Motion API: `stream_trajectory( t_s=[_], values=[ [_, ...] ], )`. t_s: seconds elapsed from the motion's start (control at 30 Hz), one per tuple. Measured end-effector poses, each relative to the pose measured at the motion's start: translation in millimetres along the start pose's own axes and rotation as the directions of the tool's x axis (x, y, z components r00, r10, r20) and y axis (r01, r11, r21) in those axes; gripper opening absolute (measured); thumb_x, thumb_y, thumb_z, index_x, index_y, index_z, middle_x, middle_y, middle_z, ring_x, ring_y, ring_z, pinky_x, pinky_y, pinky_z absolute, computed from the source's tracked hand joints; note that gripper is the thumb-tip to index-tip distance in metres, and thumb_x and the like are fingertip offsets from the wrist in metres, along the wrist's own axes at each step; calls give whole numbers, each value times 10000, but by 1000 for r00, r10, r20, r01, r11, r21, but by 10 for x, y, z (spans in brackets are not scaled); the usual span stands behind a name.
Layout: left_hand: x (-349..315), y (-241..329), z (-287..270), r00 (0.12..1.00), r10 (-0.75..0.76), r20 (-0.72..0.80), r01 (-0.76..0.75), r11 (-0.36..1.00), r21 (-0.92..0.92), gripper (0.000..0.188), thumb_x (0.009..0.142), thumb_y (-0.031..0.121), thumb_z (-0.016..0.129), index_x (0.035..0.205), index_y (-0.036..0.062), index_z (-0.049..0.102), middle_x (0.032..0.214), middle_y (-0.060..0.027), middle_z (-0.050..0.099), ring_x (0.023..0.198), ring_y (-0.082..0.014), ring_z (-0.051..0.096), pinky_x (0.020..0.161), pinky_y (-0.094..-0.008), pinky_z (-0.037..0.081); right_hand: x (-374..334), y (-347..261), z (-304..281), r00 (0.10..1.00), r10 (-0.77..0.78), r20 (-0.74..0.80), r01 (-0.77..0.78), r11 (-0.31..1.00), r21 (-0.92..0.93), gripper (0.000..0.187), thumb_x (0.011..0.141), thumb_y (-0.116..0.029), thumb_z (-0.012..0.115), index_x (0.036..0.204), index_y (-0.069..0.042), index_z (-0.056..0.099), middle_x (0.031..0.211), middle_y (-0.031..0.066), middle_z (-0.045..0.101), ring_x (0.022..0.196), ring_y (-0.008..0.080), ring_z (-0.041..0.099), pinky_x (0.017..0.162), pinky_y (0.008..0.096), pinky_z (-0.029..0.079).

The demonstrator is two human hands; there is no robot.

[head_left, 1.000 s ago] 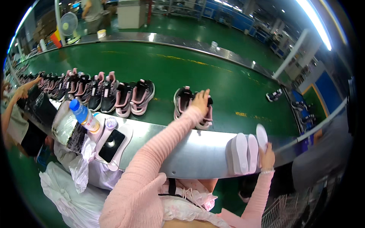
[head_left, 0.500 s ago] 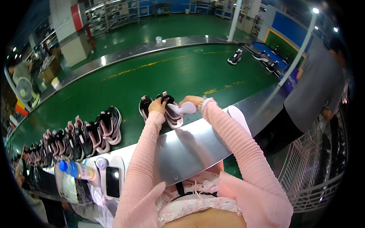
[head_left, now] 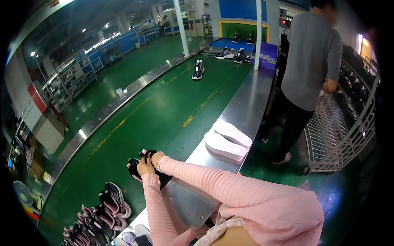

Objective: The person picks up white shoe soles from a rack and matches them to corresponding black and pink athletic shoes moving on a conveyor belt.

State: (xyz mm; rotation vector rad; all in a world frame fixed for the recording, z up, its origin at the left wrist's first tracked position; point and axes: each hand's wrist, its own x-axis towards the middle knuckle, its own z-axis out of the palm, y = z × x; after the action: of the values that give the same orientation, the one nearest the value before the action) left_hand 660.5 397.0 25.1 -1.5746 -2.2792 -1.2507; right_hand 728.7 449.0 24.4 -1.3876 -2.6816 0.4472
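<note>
My left hand (head_left: 144, 168) is closed on the collar of a black sneaker (head_left: 165, 179) at the near edge of the green belt. Against the same sneaker, my right hand (head_left: 156, 157) reaches in at its opening; its fingers are hidden there. No insole shows in that hand now. Just left of my hands stands a second black sneaker (head_left: 133, 167) with a pink tab. Pale pink insoles (head_left: 223, 145) lie stacked on the bench to the right of my arms.
Black-and-pink sneakers (head_left: 113, 205) line the belt at lower left. One sneaker (head_left: 198, 70) stands farther up the green belt (head_left: 164, 115). At right, a person in a grey shirt (head_left: 310, 57) stands by a white wire cart (head_left: 328, 135). A phone (head_left: 143, 240) lies at the bottom edge.
My view has swung to the right, bringing the insole stack fully into sight. The pale insole in my right hand has gone from view, and that hand has moved to the sneaker's opening.
</note>
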Motion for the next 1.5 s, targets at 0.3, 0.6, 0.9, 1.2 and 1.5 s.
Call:
stream_trajectory(
  t_s=[0.3, 0.6, 0.9, 1.2, 1.5],
  values=[
    [3, 229, 52, 1000, 14, 8, -14, 1000, -4, 371, 766, 370, 536, 778, 9, 620, 676, -227, 568, 644, -365, 567, 598, -423, 440, 305, 273, 270, 983, -147, 112, 156, 984, -80, 296, 803, -225, 413, 1034, -105, 554, 1018, 86, 585, 944, 206, 550, 804, 354, 414],
    [134, 125, -118, 968, 247, -35, -245, 968, 54, 244, 701, 182, 630, 848, 2, 554, 839, -175, 578, 750, -340, 550, 650, -380, 437, -933, 226, -217, 796, -576, -185, 581, 813, -33, 197, 787, -136, 439, 918, -23, 533, 1056, 138, 503, 979, 259, 493, 824, 326, 414],
    [233, 692, -8, 525, -184, 831, -457, 763, 457, 337, 642, 272, 595, 901, 57, 620, 928, -142, 601, 851, -270, 586, 711, -321, 473, -2176, 1357, -949, 918, -332, -217, 397, 735, 550, 232, 821, -185, 401, 914, -58, 571, 745, 77, 614, 685, 245, 580, 662, 332, 448],
    [131, 840, -52, 409, -292, 865, -485, 733, 477, 318, 729, 248, 457, 986, 124, 598, 1056, -90, 563, 966, -231, 536, 774, -310, 443, -2158, 1882, -1532, 932, -240, -270, 361, 650, 669, 214, 814, -148, 459, 950, -22, 567, 734, 65, 614, 673, 150, 582, 637, 273, 450],
    [35, -141, 31, 396, -353, 848, -608, 591, 530, 253, 761, 255, 481, 979, 204, 597, 1017, -57, 568, 915, -159, 535, 751, -258, 428, -699, 2858, -1478, 867, 2, -499, 270, 839, 473, 199, 751, -173, 505, 865, -29, 584, 752, 129, 587, 708, 235, 582, 660, 334, 440]
  ],
)
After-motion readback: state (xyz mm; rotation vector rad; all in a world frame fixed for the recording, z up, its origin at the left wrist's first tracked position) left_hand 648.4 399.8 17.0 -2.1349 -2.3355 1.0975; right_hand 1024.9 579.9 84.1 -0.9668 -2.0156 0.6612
